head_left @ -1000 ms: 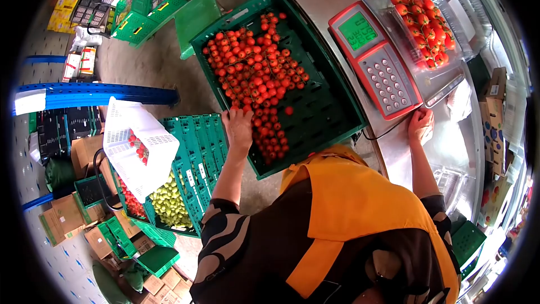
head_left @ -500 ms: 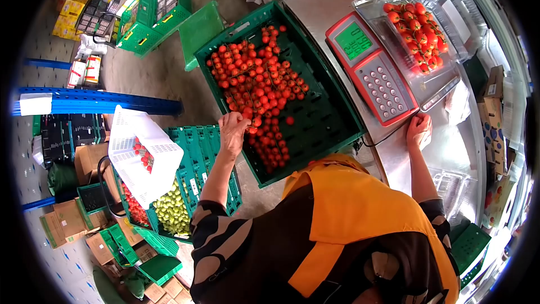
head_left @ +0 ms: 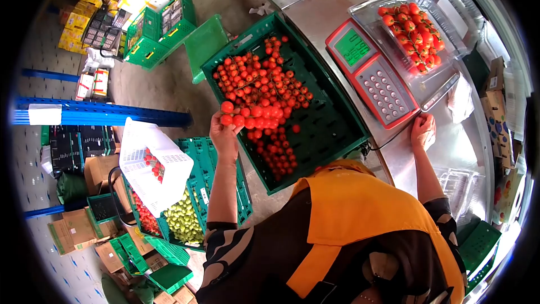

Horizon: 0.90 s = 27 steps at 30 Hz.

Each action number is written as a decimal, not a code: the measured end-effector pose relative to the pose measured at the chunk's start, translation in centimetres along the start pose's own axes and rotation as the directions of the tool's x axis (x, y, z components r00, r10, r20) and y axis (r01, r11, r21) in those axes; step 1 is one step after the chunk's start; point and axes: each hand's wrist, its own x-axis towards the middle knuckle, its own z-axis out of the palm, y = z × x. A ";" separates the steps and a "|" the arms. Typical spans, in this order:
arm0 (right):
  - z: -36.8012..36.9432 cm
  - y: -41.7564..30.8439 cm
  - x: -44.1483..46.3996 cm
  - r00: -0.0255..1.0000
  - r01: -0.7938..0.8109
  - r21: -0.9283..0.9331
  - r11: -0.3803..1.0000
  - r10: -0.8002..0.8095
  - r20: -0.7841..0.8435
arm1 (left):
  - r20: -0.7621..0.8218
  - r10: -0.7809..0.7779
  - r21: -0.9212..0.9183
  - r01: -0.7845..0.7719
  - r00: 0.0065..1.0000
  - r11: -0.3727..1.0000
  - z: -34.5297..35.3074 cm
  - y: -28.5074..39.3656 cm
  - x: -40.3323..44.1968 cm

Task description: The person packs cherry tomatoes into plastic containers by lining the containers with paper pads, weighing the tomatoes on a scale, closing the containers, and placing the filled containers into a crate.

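Note:
My left hand (head_left: 225, 137) is closed on a vine of cherry tomatoes (head_left: 256, 116), lifted over the near left side of a green crate (head_left: 332, 98). Red cherry tomatoes (head_left: 247, 79) on stems fill the left part of that crate. On the steel table, my right hand (head_left: 423, 131) rests with its fingers curled in, and nothing shows in it. Close by is the lower corner of a red scale (head_left: 371, 73) with a lit green display. A clear plastic container of vine tomatoes (head_left: 413, 36) lies on the scale's platform.
White crumpled paper (head_left: 461, 101) and clear empty containers (head_left: 458, 188) lie on the steel table (head_left: 405, 157). At left, a white basket (head_left: 152, 163) stands over crates of red tomatoes and green fruit (head_left: 184, 219). A blue shelf beam (head_left: 107, 111) juts in from the left.
My left hand has raised a vine of cherry tomatoes from the pile and drawn it slightly left. The right hand stays in place on the table. The whole view has shifted slightly.

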 end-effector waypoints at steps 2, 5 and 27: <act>0.0 0.0 0.0 1.000 -0.012 -0.007 1.000 0.012 0.002 | 0.025 -0.004 -0.109 0.007 1.000 0.994 1.2 0.7 0.9; -0.2 -0.1 0.0 1.000 -0.015 0.015 1.000 0.015 -0.001 | 0.047 -0.021 -0.125 0.027 0.999 0.992 2.3 1.4 2.5; -0.4 -0.2 0.2 0.998 -0.021 -0.013 1.000 0.022 0.058 | 0.632 -0.009 0.736 -0.597 0.775 0.319 15.6 -16.8 -2.8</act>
